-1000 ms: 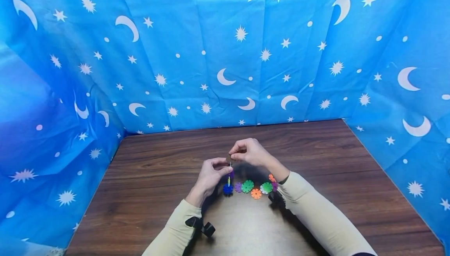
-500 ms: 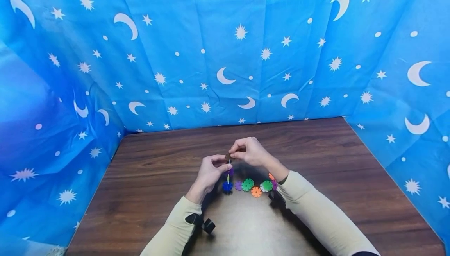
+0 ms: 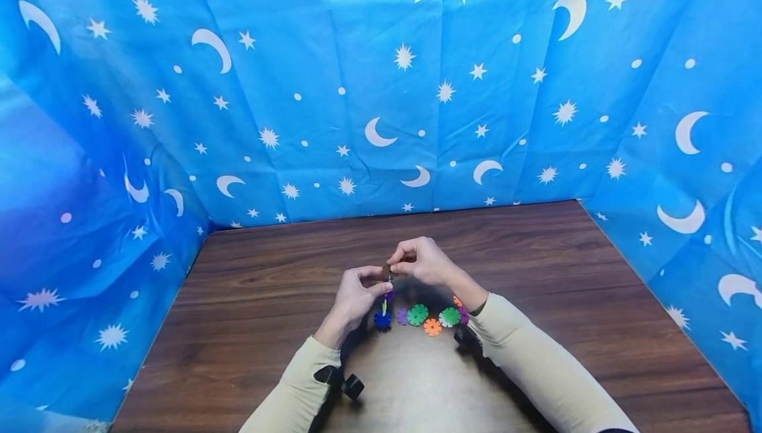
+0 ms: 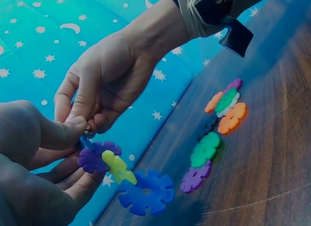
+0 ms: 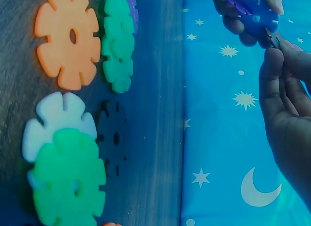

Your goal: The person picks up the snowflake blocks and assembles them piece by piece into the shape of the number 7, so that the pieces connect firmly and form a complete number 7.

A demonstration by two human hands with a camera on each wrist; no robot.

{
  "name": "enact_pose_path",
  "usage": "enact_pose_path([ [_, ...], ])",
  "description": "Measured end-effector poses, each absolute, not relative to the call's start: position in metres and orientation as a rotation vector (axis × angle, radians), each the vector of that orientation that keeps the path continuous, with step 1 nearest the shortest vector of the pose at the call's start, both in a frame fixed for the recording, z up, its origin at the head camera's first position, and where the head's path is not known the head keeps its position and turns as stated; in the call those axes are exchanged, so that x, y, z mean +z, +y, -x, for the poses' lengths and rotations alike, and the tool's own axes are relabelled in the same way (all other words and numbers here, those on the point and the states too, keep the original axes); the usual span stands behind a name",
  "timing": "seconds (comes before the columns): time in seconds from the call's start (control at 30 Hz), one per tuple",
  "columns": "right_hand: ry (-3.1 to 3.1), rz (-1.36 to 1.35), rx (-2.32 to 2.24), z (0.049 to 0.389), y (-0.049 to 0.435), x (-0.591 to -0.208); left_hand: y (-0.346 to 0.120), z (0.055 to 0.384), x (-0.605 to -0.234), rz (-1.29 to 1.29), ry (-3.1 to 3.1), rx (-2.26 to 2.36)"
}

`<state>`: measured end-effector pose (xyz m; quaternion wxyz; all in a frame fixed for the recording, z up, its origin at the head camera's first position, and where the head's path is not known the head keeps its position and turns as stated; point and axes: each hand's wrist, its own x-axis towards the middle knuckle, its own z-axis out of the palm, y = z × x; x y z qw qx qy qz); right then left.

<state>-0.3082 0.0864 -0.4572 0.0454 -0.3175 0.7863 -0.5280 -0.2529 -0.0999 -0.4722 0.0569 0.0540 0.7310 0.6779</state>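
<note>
Above the table, my left hand (image 3: 354, 297) pinches a short chain of notched plastic discs near its upper end. A blue disc (image 5: 256, 17) shows at the fingers, then come a purple disc (image 4: 99, 157), a yellow disc (image 4: 118, 166) and a lower blue disc (image 4: 146, 192), which hangs at the bottom. My right hand (image 3: 425, 262) pinches a small brown disc (image 3: 385, 272) between thumb and finger, right at the top of the chain. Fingers partly hide the place where brown and blue meet, so I cannot tell how far they are joined.
Loose discs lie right of the chain on the wooden table (image 3: 268, 354): purple (image 4: 196, 177), green (image 3: 417, 314), orange (image 3: 432, 326), a green one overlapping a white disc (image 5: 59, 116), and a black disc (image 5: 114, 138). Star-patterned blue cloth (image 3: 333, 116) rises behind the table.
The hands stay together with the chain and brown disc between them, shifting only very slightly. The loose discs have not moved; the head view tilts a little.
</note>
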Motion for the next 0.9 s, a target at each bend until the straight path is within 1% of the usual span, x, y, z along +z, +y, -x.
enact_pose_path([
  [0.63, 2.416, 0.996, -1.579, 0.315, 0.093, -0.457, -0.102, 0.254, -0.475, -0.154, 2.169, 2.077],
  [0.9, 2.467, 0.991, -1.554, 0.319, 0.102, -0.452, -0.107, 0.256, -0.476, -0.093, 2.174, 2.077],
])
